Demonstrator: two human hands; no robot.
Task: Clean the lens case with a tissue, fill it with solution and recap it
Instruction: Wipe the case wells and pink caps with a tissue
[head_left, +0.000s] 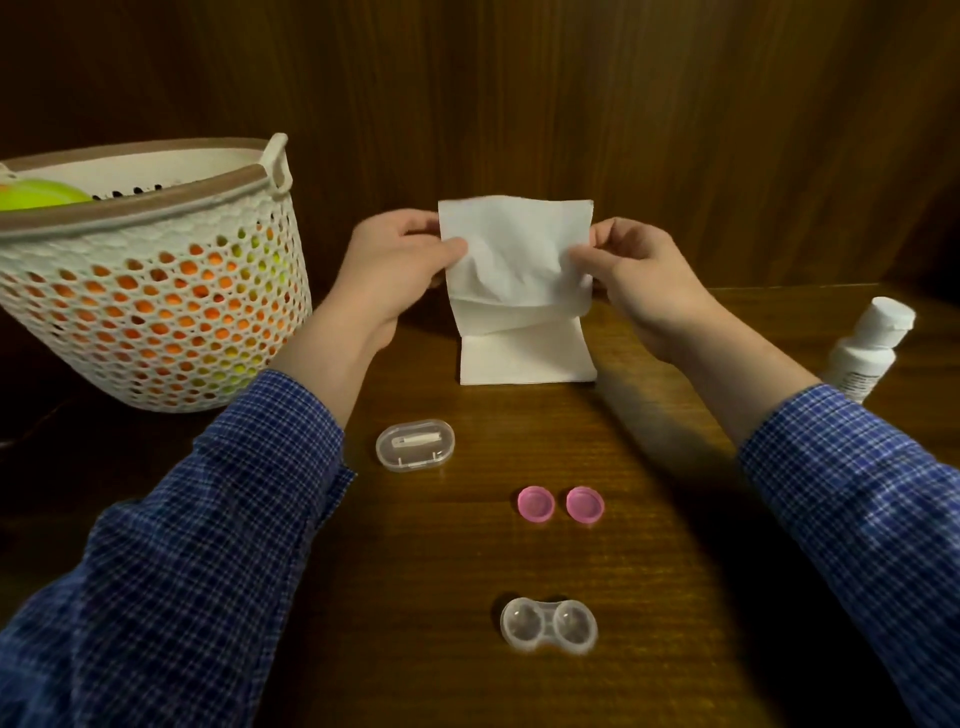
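Both hands are up at 12 o'clock of the table (649, 545): left hand (400, 265) pinches the left edge of the tissue (514, 249), right hand (636, 280) pinches the right edge, sheet stretched between them, lifted off the tissue stack (527, 356) right below. Lens case (549, 625) sits open near 6 o'clock, both wells bare, untouched. Two pink caps (561, 504) lie just above it, side by side, apart from the case. Solution bottle (867, 348) stands at 3 o'clock by my right sleeve. Small clear box (414, 445) at 9 o'clock of the caps; basket (145, 280) far at 10 o'clock. Wiping not started, I judge. Risks: a second sheet drags up with this one; my right forearm knocks the bottle coming down; thin tissue tears or sheds lint in the wells; a sleeve sweeps the loose caps off the table.
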